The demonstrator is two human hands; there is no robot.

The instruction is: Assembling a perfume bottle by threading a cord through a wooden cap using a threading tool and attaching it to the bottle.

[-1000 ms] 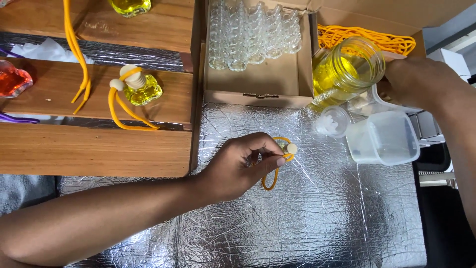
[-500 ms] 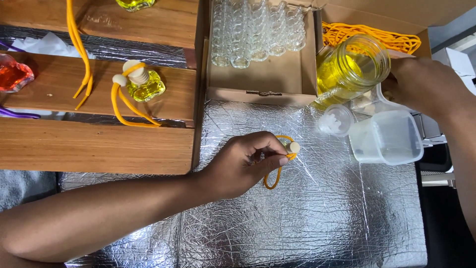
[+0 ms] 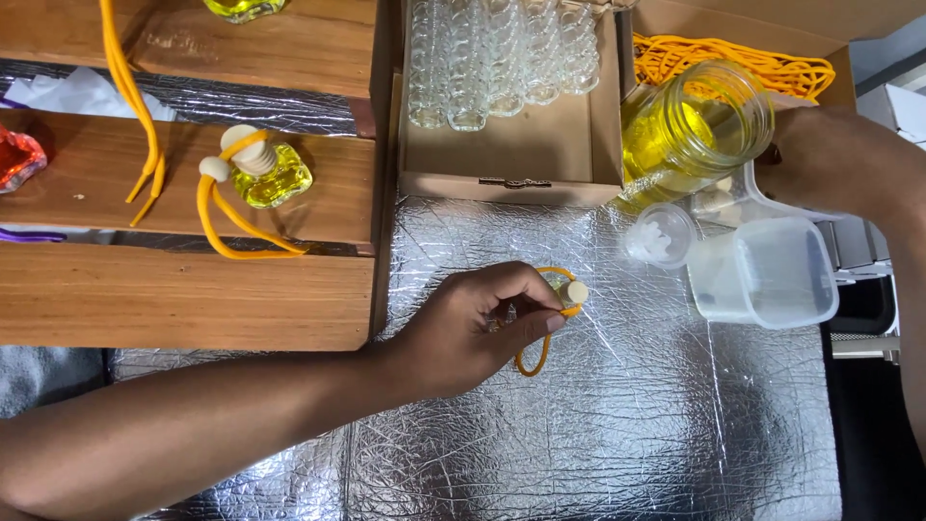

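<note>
The left hand (image 3: 463, 333) is pinching a small bottle with a pale cap (image 3: 569, 294) and orange cord. The right hand (image 3: 830, 159) is gripping the jar of yellow liquid (image 3: 690, 130), which is sitting at one o'clock from the bottle, well apart.

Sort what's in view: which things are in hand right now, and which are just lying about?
In hand:
- left hand pinching small capped bottle with orange cord loop
- right hand tilting glass jar of yellow liquid

Lying about:
- filled yellow bottle on wooden shelf
- cardboard box of empty glass bottles
- clear plastic jug

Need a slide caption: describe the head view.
Left hand pinches small corded bottle; right hand tilts jar of yellow liquid.
</note>
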